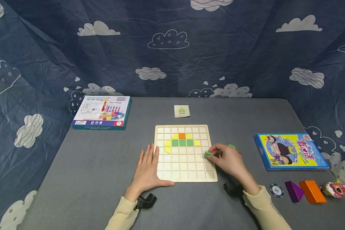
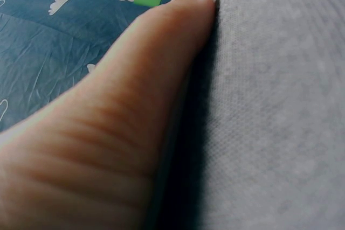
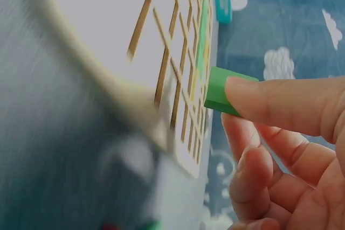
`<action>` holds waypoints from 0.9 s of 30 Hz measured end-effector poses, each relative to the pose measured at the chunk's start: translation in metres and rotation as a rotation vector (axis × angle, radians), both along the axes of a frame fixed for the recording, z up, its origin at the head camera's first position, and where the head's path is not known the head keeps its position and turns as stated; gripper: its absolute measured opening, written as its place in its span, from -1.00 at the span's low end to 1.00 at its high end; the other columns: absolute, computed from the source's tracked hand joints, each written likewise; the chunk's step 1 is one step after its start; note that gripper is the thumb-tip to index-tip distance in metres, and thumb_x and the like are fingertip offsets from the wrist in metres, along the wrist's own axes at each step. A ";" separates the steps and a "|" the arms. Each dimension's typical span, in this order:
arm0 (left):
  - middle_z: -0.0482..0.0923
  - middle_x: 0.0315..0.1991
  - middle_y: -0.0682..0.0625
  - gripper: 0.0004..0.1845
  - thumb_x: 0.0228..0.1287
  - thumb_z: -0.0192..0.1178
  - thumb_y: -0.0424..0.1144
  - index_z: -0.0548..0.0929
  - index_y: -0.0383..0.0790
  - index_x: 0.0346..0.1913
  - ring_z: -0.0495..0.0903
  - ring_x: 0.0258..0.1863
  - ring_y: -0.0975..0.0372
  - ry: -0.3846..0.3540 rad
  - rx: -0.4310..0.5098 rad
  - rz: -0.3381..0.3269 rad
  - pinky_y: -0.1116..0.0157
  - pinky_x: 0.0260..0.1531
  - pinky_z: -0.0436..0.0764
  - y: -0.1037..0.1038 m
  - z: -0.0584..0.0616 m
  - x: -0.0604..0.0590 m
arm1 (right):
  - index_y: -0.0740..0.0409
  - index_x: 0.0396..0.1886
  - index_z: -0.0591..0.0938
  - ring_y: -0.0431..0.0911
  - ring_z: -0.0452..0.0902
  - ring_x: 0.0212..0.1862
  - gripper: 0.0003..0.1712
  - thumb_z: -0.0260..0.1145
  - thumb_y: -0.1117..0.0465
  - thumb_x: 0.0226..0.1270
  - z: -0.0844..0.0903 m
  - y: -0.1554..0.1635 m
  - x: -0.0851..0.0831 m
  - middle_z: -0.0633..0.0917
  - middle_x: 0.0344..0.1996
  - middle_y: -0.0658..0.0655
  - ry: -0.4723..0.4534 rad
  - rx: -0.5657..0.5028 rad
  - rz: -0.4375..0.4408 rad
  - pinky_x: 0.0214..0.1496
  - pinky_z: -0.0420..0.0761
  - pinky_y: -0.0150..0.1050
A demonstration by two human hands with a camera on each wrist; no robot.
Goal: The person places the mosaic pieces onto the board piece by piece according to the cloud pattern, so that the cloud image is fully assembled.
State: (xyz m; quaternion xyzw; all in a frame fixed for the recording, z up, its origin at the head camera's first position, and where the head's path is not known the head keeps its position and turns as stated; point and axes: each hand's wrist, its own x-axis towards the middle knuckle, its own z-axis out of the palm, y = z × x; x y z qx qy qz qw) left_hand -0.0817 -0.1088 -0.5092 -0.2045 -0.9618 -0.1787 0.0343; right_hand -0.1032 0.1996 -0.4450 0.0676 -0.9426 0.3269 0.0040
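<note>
Over the board's right edge, a green tile [image 1: 208,154] is pinched at the tips of the right hand [image 1: 229,159], thumb and forefinger curled round it; the right wrist view shows the thumb lying across one end of the tile [image 3: 218,91] with the other fingers [image 3: 259,171] folded loosely beneath. The tile hangs just above the grid's right-hand columns, near the middle rows, its long axis running roughly along the rows, and it points left from the fingers toward the open cells. It does not look seated in a cell, though whether its low edge touches the wood cannot be told.

The board [image 1: 187,179] is a pale wooden grid lying flat on the grey counter [image 1: 89,179]. Near its top, an orange square [image 1: 182,135] sits above a row of three green squares [image 1: 182,142], with yellow pieces [image 1: 168,146] rounding the sides. The tile in hand is lower than and right of that cluster, so the right hand is much the nearer to it.

The left hand [image 1: 148,167] lies flat, fingers straight and close together, on the board's lower left edge; it holds nothing. A second green piece [image 1: 232,146] lies just behind the right hand. Beyond the board lies a small pattern card [image 1: 181,111].
</note>
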 end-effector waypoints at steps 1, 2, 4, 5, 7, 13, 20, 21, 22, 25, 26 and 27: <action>-0.14 0.46 -0.32 0.50 -0.42 0.25 0.58 -0.05 -0.41 0.47 -0.21 0.45 -0.06 0.000 0.001 0.000 0.00 0.36 -0.22 0.000 0.000 0.000 | 0.07 -0.36 0.66 -0.18 0.31 -0.65 -0.82 0.50 0.25 0.03 0.000 -0.004 -0.001 0.59 -0.52 -0.07 -0.004 -0.016 0.012 -0.67 0.26 -0.30; -0.14 0.46 -0.32 0.50 -0.42 0.25 0.58 -0.05 -0.41 0.46 -0.21 0.45 -0.06 0.000 0.003 -0.001 0.00 0.36 -0.22 0.000 0.000 0.000 | 0.06 -0.37 0.67 -0.19 0.30 -0.66 -0.82 0.50 0.25 0.02 0.000 -0.009 -0.003 0.60 -0.52 -0.08 -0.008 -0.030 0.023 -0.68 0.26 -0.30; -0.14 0.46 -0.32 0.50 -0.42 0.25 0.58 -0.05 -0.41 0.46 -0.21 0.45 -0.05 0.000 0.003 0.000 0.00 0.36 -0.21 0.000 0.001 0.000 | 0.04 -0.38 0.67 -0.19 0.29 -0.68 -0.83 0.50 0.24 0.02 -0.001 -0.017 -0.006 0.59 -0.54 -0.10 -0.010 -0.051 0.045 -0.69 0.24 -0.31; -0.14 0.46 -0.31 0.50 -0.42 0.25 0.58 -0.05 -0.41 0.47 -0.22 0.45 -0.05 -0.003 0.003 0.000 0.00 0.36 -0.21 0.000 0.001 0.000 | 0.03 -0.39 0.67 -0.19 0.29 -0.68 -0.84 0.50 0.24 0.03 -0.002 -0.021 -0.008 0.59 -0.55 -0.11 -0.008 -0.056 0.056 -0.69 0.23 -0.32; -0.15 0.46 -0.31 0.50 -0.42 0.25 0.58 -0.06 -0.40 0.47 -0.23 0.45 -0.04 -0.009 0.000 0.001 0.00 0.36 -0.22 0.000 0.001 0.000 | 0.03 -0.39 0.69 -0.19 0.29 -0.68 -0.87 0.49 0.24 0.05 -0.003 -0.030 -0.013 0.60 -0.54 -0.12 -0.010 -0.069 0.079 -0.68 0.22 -0.31; -0.16 0.46 -0.31 0.50 -0.42 0.23 0.60 -0.07 -0.40 0.47 -0.24 0.45 -0.03 -0.012 -0.010 0.007 0.01 0.36 -0.22 0.000 0.001 0.000 | 0.02 -0.36 0.72 -0.18 0.31 -0.67 -0.92 0.44 0.25 0.12 -0.007 -0.054 -0.025 0.64 -0.49 -0.12 -0.037 -0.130 0.151 -0.63 0.30 -0.29; -0.15 0.46 -0.32 0.49 -0.41 0.22 0.60 -0.06 -0.40 0.47 -0.23 0.45 -0.04 -0.008 -0.002 0.006 0.01 0.36 -0.22 0.000 0.001 0.000 | 0.05 -0.36 0.74 -0.17 0.32 -0.66 -0.95 0.42 0.25 0.15 -0.007 -0.072 -0.035 0.63 -0.50 -0.11 -0.069 -0.157 0.164 -0.59 0.33 -0.28; -0.14 0.46 -0.32 0.49 -0.41 0.22 0.60 -0.05 -0.40 0.47 -0.22 0.45 -0.05 -0.003 0.001 0.006 0.00 0.36 -0.22 0.000 0.001 0.000 | 0.06 -0.36 0.74 -0.18 0.33 -0.64 -0.95 0.42 0.25 0.15 -0.008 -0.074 -0.037 0.63 -0.50 -0.11 -0.071 -0.156 0.163 -0.57 0.34 -0.27; -0.13 0.46 -0.32 0.49 -0.41 0.22 0.60 -0.05 -0.40 0.47 -0.21 0.45 -0.05 0.000 0.004 0.006 0.00 0.36 -0.21 0.000 0.001 0.000 | 0.06 -0.36 0.74 -0.18 0.34 -0.63 -0.95 0.42 0.25 0.15 -0.007 -0.077 -0.037 0.63 -0.50 -0.10 -0.073 -0.155 0.162 -0.55 0.36 -0.27; -0.12 0.45 -0.33 0.49 -0.41 0.21 0.61 -0.03 -0.41 0.46 -0.20 0.45 -0.06 0.013 0.005 0.004 -0.01 0.35 -0.20 0.000 0.000 0.000 | 0.06 -0.36 0.74 -0.20 0.39 -0.59 -0.95 0.41 0.25 0.16 -0.008 -0.083 -0.040 0.63 -0.51 -0.10 -0.068 -0.138 0.150 -0.51 0.39 -0.26; -0.12 0.46 -0.33 0.50 -0.42 0.21 0.61 -0.04 -0.41 0.46 -0.21 0.45 -0.05 0.012 0.004 0.004 0.00 0.36 -0.20 0.000 0.000 0.000 | 0.05 -0.36 0.74 -0.21 0.41 -0.58 -0.95 0.42 0.25 0.15 -0.008 -0.085 -0.040 0.64 -0.51 -0.10 -0.065 -0.130 0.145 -0.50 0.40 -0.26; -0.12 0.46 -0.33 0.50 -0.42 0.21 0.62 -0.04 -0.41 0.47 -0.21 0.45 -0.05 0.010 0.002 0.004 0.00 0.36 -0.21 0.001 0.000 0.000 | 0.06 -0.36 0.74 -0.21 0.42 -0.57 -0.95 0.41 0.25 0.15 -0.008 -0.087 -0.041 0.64 -0.51 -0.10 -0.063 -0.123 0.141 -0.49 0.41 -0.26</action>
